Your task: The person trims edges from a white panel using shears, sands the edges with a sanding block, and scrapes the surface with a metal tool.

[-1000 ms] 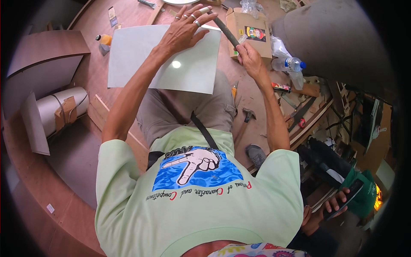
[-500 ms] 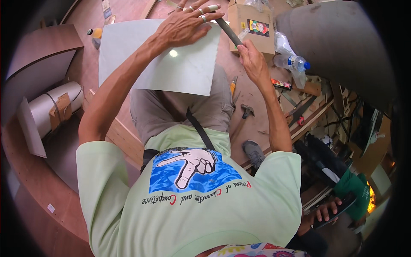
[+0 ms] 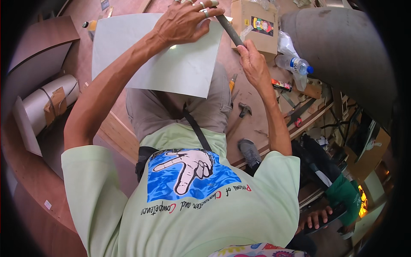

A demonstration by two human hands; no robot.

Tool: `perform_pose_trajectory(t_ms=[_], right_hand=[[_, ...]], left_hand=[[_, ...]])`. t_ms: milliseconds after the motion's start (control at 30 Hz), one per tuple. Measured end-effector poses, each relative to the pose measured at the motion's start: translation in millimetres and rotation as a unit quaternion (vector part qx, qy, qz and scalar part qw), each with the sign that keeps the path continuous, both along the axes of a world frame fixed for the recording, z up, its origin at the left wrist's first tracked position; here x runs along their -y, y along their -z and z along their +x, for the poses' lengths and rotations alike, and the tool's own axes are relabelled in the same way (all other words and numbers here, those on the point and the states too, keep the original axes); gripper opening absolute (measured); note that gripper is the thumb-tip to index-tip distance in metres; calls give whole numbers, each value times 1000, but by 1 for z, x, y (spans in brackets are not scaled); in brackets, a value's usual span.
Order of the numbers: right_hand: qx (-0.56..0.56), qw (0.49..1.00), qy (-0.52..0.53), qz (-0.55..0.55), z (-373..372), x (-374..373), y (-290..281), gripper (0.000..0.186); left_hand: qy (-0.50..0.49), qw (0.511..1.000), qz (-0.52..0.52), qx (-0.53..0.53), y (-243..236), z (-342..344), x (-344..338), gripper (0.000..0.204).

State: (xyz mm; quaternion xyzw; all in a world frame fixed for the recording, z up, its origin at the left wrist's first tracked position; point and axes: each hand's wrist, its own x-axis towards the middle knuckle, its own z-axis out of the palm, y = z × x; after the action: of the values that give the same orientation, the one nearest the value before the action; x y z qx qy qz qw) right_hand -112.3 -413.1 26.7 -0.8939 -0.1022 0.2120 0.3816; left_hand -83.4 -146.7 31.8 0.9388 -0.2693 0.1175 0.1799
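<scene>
My right hand (image 3: 256, 64) is closed around the near end of a dark flat file (image 3: 229, 30), which slants up and left along the right edge of a glossy white sheet (image 3: 141, 60). My left hand (image 3: 182, 21) lies over the sheet's far right corner, fingers stretched and thumb apart, with rings and a white wrap on the fingers. Its index finger reaches the far end of the file; whether it presses on it I cannot tell. The upper edge of the picture cuts off some of the left fingertips. The sheet's near edge rests over my thighs.
Right of me are a cardboard box (image 3: 257, 38), a water bottle (image 3: 295, 65), a red-and-black tube (image 3: 281, 85), a hammer (image 3: 244, 110) and a yellow cutter (image 3: 232, 82). A large grey curved panel (image 3: 338, 47) stands beyond. Another person's hand (image 3: 319, 217) holds a dark phone at lower right.
The view has shifted slightly. My left hand and the sheet sit a little further left and up in the picture. Both hands keep nearly the same place on the file and sheet.
</scene>
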Motion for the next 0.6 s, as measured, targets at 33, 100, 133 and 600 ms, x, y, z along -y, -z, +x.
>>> perform_pose_trajectory(t_ms=[33, 100, 133, 600], right_hand=[[-4, 1000, 2, 9, 0, -1, 0, 29], [-12, 999, 5, 29, 1, -3, -1, 29], [-16, 999, 6, 41, 1, -5, -1, 29], [-47, 990, -9, 130, 8, -11, 3, 30]], left_hand=[[-1, 1000, -2, 5, 1, 0, 0, 46], [-7, 1000, -6, 14, 2, 0, 0, 43], [-12, 1000, -9, 17, 2, -1, 0, 41], [-21, 999, -13, 47, 11, 1, -5, 37]])
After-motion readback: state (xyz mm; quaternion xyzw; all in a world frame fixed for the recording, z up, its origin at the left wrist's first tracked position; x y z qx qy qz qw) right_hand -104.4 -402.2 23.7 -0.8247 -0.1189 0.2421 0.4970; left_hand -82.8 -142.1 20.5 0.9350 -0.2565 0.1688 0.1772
